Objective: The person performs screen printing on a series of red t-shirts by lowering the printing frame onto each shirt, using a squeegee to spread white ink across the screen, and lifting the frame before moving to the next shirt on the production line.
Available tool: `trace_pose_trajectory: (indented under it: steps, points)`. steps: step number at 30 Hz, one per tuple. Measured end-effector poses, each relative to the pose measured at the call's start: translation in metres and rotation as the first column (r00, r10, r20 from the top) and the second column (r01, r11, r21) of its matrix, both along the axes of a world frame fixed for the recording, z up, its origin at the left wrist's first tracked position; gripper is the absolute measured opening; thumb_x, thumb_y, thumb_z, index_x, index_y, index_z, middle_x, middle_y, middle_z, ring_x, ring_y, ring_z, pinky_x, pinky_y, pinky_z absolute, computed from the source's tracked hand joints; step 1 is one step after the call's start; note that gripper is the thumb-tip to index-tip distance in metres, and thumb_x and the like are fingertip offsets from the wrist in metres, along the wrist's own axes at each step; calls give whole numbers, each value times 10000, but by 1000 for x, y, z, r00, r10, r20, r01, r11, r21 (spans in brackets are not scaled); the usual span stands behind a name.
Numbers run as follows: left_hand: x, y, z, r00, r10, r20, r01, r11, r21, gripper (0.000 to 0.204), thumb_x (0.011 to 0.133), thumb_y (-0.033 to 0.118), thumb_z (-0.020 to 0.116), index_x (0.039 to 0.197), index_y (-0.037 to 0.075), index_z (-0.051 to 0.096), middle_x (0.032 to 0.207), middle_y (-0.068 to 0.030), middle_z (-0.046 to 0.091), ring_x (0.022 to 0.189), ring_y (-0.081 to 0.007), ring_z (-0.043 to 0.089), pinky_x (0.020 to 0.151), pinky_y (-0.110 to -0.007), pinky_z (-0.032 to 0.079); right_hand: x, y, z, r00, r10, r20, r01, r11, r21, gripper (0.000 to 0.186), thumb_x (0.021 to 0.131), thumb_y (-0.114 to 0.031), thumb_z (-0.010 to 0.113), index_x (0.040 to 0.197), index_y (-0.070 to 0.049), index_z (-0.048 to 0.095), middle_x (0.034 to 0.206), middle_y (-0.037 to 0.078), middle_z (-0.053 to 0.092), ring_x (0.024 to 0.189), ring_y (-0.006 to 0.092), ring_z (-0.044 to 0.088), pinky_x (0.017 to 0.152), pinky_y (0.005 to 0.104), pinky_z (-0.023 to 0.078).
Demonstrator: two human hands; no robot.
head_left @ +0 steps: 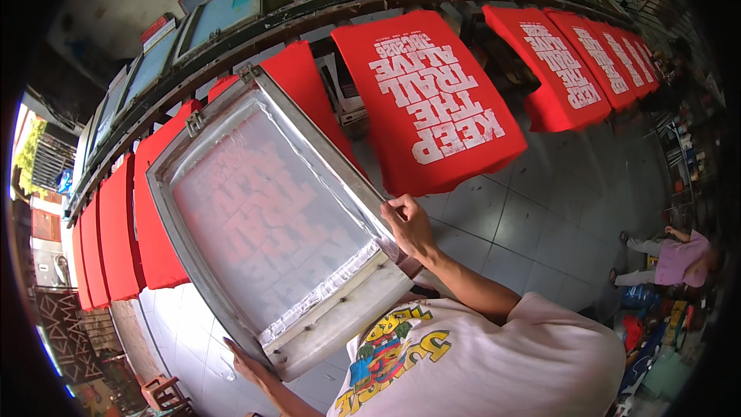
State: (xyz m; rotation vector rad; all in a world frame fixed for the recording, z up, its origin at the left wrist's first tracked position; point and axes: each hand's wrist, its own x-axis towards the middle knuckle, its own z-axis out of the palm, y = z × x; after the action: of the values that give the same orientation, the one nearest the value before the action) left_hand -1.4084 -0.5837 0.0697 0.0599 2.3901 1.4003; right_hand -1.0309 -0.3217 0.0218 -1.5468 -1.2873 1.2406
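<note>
Gray floor (pixel 532 212) lies below. The long screen (pixel 270 212) slants from upper left to lower middle, right hand (pixel 409 225) pinching its edge, left hand (pixel 252 364) by its bottom corner, grip unclear.

A framed screen (pixel 266 212) and printed shirts (pixel 432 96) mark a print workshop.

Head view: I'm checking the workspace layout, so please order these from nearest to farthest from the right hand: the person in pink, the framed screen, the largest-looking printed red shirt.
1. framed screen: gripped at its right edge by the right hand.
2. printed red shirt: just beyond the hand.
3. person in pink: far right, in the background.
</note>
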Motion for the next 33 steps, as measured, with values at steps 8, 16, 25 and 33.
trace_pose_trajectory:
  steps: [8,16,25,33]
  points:
    - [-44,66,-21,992,-125,21,120,979,162,676,1002,589,590,907,-63,742,770,-81,695,664,-152,624,654,-306,508,-28,12,11,981,-192,16,188,974,129,573,939,-500,717,1075,47,609,764,91,622,716,146,575,643,335,462]
    - [-115,146,-41,974,-226,12,225,974,27,645,984,577,636,656,22,635,595,18,488,545,-85,389,508,-311,289,-56,45,2,940,-319,124,313,947,69,575,958,-556,659,948,-4,500,773,98,531,730,193,512,688,365,447]
    - [-146,195,-43,958,-287,-16,287,954,84,655,986,566,640,573,77,501,564,36,401,531,-81,337,506,-312,275,-92,64,-11,932,-358,64,354,934,54,610,992,-539,626,1238,19,605,1070,202,706,992,248,623,937,425,462]
    - [-172,212,-29,937,-346,57,345,938,26,692,984,573,641,550,68,454,562,55,308,551,-85,285,531,-317,209,-114,67,-4,901,-372,223,374,927,34,589,998,-561,592,1137,5,678,1034,174,734,1013,280,638,968,410,470]
